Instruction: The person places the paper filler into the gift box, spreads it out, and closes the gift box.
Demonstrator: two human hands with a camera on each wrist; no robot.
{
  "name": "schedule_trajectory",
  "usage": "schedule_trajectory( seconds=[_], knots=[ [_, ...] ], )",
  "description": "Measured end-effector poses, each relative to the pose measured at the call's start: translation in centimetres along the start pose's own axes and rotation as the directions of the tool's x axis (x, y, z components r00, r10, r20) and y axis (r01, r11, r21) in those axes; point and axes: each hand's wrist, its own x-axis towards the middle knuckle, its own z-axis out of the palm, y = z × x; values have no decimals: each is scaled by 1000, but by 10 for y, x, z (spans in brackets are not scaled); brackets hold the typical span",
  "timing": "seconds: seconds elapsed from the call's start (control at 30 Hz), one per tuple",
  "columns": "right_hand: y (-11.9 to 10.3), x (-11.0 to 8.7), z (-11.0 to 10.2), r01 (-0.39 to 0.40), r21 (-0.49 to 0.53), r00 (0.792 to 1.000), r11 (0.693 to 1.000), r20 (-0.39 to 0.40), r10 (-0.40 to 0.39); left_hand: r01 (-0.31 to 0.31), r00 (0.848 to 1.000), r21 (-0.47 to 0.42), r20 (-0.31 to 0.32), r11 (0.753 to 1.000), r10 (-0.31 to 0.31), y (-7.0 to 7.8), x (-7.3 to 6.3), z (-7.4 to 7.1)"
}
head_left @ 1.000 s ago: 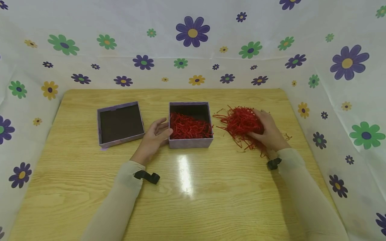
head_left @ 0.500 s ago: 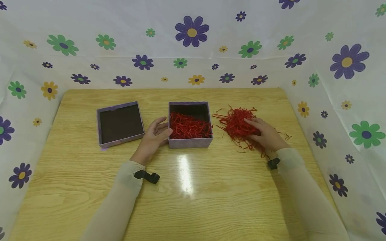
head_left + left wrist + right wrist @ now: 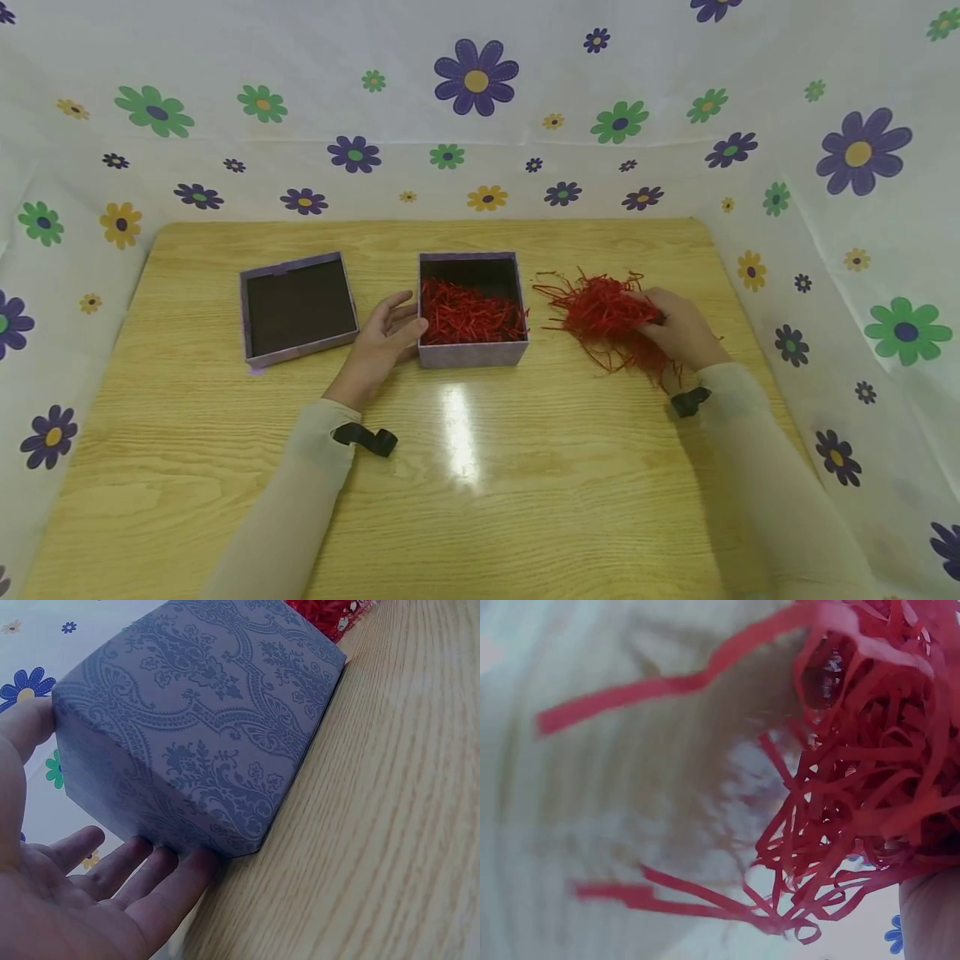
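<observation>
A purple patterned box (image 3: 473, 354) stands on the table with red shredded paper (image 3: 468, 312) inside it. My left hand (image 3: 381, 342) rests against the box's left side, its fingers fairly straight and the thumb at the near left corner. The left wrist view shows fingertips (image 3: 199, 862) touching the box wall (image 3: 217, 720). To the right of the box, my right hand (image 3: 678, 329) pinches a loose clump of red shredded paper (image 3: 603, 307). Strands of the clump (image 3: 885, 761) fill the right side of the right wrist view and hide most of the fingers.
A matching box lid (image 3: 300, 308) lies with its dark inside up, left of my left hand. The wooden table (image 3: 480, 517) meets a flowered cloth (image 3: 480, 175) at the back and sides.
My right hand first lay on the paper clump, loosened and shifted left over it, then moved back right and took hold of it. The left hand and box have stayed put.
</observation>
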Motion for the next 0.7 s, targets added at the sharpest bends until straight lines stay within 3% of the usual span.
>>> schedule_trajectory(
  seconds=[0.37,0.7],
  knots=[
    [-18,7,-34,-8,-4,997,1000,-76,8,2,1000,11,-7,1000,-2,1,1,0],
    [-32,12,-58,30,-35,993,999,-116,-34,10,1000,7,-4,1000,-10,0,-1,1]
  ],
)
